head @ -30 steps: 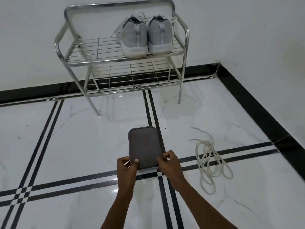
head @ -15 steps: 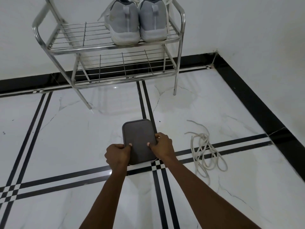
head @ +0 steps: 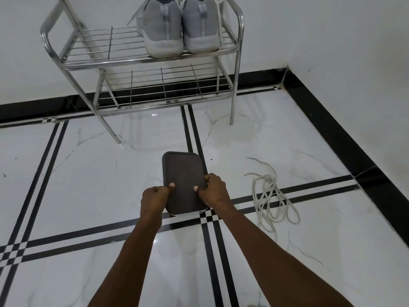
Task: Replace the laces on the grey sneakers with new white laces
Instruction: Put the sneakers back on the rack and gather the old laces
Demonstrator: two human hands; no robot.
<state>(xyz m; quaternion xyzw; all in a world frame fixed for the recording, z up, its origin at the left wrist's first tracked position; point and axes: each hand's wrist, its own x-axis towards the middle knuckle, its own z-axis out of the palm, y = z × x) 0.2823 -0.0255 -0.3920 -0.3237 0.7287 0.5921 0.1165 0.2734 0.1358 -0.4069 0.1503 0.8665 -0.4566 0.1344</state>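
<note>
At the upper middle of the frame a chrome wire two-tier shoe rack (head: 73, 65) stands against the white wall, and the pair of grey knit sneakers (head: 179, 29) sits on the right end of its top shelf, heels toward the camera, with pale laces trailing off each side. They look light and soft in the upper, firmer at the pale sole, so the heel or sole edge seems the surest place to lift them. Below, at the centre, the left hand (head: 155, 199) and the right hand (head: 213, 189) grip the long sides of a dark grey rounded rectangular lidded box (head: 183, 180), thumbs pressed on top and fingers curled under its edges; it appears rigid and easy to carry. To the right, on the white marble floor (head: 77, 191), lies a loose coil of off-white shoelaces (head: 271, 200), well apart from the box. They look limp and tangle-prone, best picked up by an end tip.
</note>
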